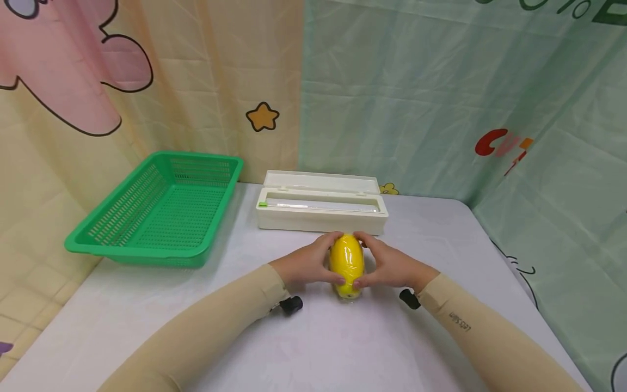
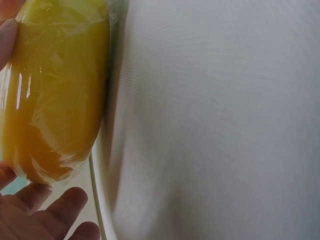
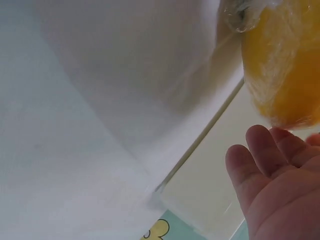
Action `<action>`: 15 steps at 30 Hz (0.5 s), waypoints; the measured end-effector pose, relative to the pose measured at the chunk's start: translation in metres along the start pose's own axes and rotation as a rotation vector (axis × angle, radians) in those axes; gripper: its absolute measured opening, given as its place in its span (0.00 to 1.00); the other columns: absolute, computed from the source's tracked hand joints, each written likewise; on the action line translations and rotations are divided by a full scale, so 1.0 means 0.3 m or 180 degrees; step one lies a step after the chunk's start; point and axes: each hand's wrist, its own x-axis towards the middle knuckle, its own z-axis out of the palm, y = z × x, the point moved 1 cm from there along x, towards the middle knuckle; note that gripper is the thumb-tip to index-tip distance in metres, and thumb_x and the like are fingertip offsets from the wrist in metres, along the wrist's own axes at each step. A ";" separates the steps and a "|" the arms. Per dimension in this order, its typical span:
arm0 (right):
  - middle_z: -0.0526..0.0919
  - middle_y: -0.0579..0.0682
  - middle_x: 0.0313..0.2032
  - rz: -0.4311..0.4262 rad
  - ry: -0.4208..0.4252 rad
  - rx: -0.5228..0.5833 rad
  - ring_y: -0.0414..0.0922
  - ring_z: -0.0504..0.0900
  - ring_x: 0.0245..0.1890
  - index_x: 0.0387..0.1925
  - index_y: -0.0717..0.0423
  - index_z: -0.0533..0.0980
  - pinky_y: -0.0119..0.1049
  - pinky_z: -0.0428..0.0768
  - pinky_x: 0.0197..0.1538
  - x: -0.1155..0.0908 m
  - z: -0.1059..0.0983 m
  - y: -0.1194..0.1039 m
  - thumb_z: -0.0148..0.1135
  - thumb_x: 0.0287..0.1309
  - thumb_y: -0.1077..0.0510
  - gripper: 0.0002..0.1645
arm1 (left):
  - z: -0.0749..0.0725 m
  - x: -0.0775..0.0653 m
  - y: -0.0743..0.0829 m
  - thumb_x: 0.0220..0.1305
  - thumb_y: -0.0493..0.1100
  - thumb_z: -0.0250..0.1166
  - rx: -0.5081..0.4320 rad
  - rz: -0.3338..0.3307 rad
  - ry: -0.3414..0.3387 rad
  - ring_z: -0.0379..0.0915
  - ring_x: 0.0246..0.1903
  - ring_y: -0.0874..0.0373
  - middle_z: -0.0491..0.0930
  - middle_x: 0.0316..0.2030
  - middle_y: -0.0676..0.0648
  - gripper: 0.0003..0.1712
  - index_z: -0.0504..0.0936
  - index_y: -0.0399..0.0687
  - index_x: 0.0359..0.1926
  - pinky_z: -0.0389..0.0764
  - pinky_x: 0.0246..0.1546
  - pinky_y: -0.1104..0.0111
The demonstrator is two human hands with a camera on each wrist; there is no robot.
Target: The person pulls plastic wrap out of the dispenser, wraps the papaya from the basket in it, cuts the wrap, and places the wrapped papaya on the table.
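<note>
A smooth, oblong yellow fruit [image 1: 346, 258], possibly a melon, is wrapped in clear plastic film. It lies lengthwise at the middle of the table, just in front of the white box. From its left side my left hand [image 1: 308, 265] holds it, thumb at the near end and fingers at the far end. My right hand [image 1: 392, 264] holds the opposite side the same way. Creased film clings round the yellow fruit [image 2: 60, 95] in the left wrist view. Bunched film shows at one end of the fruit [image 3: 285, 70] in the right wrist view.
Behind the hands stands a white cling film dispenser [image 1: 323, 221], lid raised, with a roll [image 1: 320, 205] inside. A green plastic basket [image 1: 203, 254] sits at the back left. White cloth covers the table [image 1: 338, 343]; printed curtains [image 1: 392, 109] hang behind and beside it.
</note>
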 end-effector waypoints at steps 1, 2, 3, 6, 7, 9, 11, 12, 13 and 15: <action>0.59 0.56 0.81 -0.0031 -0.0015 0.0002 0.61 0.63 0.78 0.84 0.51 0.47 0.68 0.63 0.76 0.000 0.002 0.001 0.83 0.47 0.34 0.75 | 0.001 0.002 0.002 0.57 0.61 0.80 0.0007 0.0012 0.0000 0.67 0.71 0.54 0.61 0.78 0.50 0.63 0.51 0.53 0.83 0.68 0.76 0.55; 0.58 0.56 0.81 -0.0063 -0.0032 -0.0014 0.61 0.63 0.78 0.84 0.52 0.46 0.67 0.63 0.77 0.000 0.004 0.001 0.84 0.46 0.34 0.77 | 0.003 0.004 0.003 0.57 0.61 0.80 0.0013 0.0016 -0.0002 0.67 0.71 0.54 0.60 0.78 0.50 0.64 0.51 0.53 0.83 0.67 0.76 0.55; 0.57 0.56 0.82 -0.0075 -0.0046 -0.0027 0.60 0.62 0.79 0.84 0.52 0.44 0.65 0.62 0.78 0.000 0.005 0.000 0.85 0.44 0.35 0.79 | 0.003 0.005 0.005 0.57 0.62 0.79 0.0023 0.0007 -0.0005 0.67 0.71 0.54 0.59 0.79 0.50 0.64 0.51 0.54 0.83 0.67 0.77 0.55; 0.56 0.57 0.82 -0.0152 -0.0062 -0.0111 0.60 0.61 0.80 0.85 0.54 0.44 0.64 0.62 0.78 -0.001 0.008 0.000 0.86 0.44 0.37 0.80 | 0.007 0.009 0.008 0.57 0.63 0.79 0.0019 -0.0049 -0.0027 0.64 0.74 0.54 0.56 0.81 0.51 0.65 0.49 0.55 0.84 0.65 0.78 0.55; 0.55 0.57 0.82 -0.0154 -0.0070 -0.0121 0.59 0.61 0.80 0.85 0.54 0.44 0.63 0.61 0.79 -0.002 0.008 0.000 0.86 0.44 0.38 0.79 | 0.008 0.010 0.008 0.57 0.63 0.79 0.0024 -0.0062 -0.0031 0.63 0.75 0.53 0.55 0.82 0.51 0.66 0.49 0.56 0.85 0.64 0.79 0.54; 0.57 0.57 0.82 -0.0149 -0.0074 -0.0133 0.59 0.62 0.79 0.85 0.54 0.45 0.63 0.62 0.79 -0.002 0.009 0.001 0.86 0.45 0.39 0.79 | 0.010 0.012 0.007 0.57 0.63 0.79 0.0033 -0.0093 -0.0051 0.61 0.77 0.53 0.53 0.83 0.51 0.67 0.47 0.56 0.85 0.63 0.79 0.55; 0.58 0.57 0.81 -0.0124 -0.0080 -0.0144 0.59 0.63 0.79 0.85 0.53 0.45 0.63 0.62 0.78 -0.003 0.009 0.005 0.86 0.45 0.38 0.79 | 0.012 0.015 0.008 0.56 0.64 0.79 0.0054 -0.0089 -0.0076 0.60 0.78 0.53 0.52 0.83 0.51 0.68 0.46 0.56 0.85 0.62 0.79 0.55; 0.59 0.58 0.81 -0.0108 -0.0086 -0.0140 0.59 0.63 0.78 0.85 0.53 0.44 0.63 0.62 0.78 -0.005 0.009 0.006 0.86 0.45 0.38 0.79 | 0.013 0.017 0.008 0.55 0.64 0.79 0.0065 -0.0086 -0.0087 0.59 0.78 0.53 0.51 0.84 0.51 0.69 0.45 0.55 0.86 0.62 0.79 0.55; 0.59 0.58 0.81 -0.0086 -0.0089 -0.0137 0.59 0.64 0.78 0.85 0.53 0.44 0.64 0.62 0.78 -0.006 0.008 0.008 0.85 0.45 0.38 0.79 | 0.013 0.018 0.009 0.55 0.64 0.80 0.0063 -0.0083 -0.0099 0.59 0.78 0.53 0.51 0.84 0.50 0.70 0.45 0.55 0.86 0.62 0.80 0.55; 0.59 0.58 0.81 -0.0070 -0.0086 -0.0139 0.59 0.63 0.79 0.84 0.53 0.44 0.64 0.62 0.78 -0.009 0.007 0.014 0.85 0.45 0.38 0.78 | 0.014 0.020 0.012 0.54 0.64 0.80 0.0046 -0.0079 -0.0122 0.59 0.78 0.53 0.50 0.84 0.50 0.71 0.44 0.54 0.86 0.62 0.79 0.54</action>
